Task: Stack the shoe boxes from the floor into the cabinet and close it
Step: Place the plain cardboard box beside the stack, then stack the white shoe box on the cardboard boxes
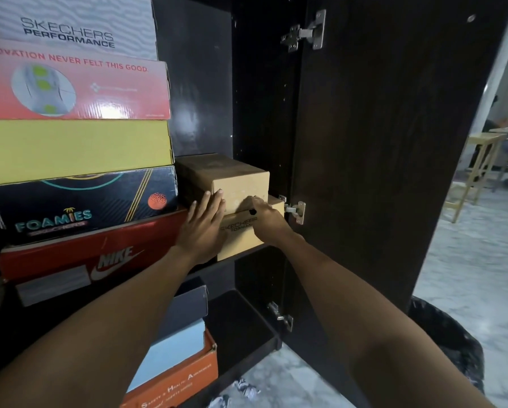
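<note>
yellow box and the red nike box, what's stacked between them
In the head view, one box: the dark Foamies box lies between the yellow box above and the red Nike box below.

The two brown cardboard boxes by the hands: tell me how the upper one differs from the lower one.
The upper brown box is plain, with no readable print; the lower brown box carries dark Skechers lettering on its front. The upper sits further back, the lower juts out toward the open cabinet door. The left hand lies flat across both; the right hand rests at the upper box's bottom edge. Both are unpainted cardboard on one shelf.
</note>
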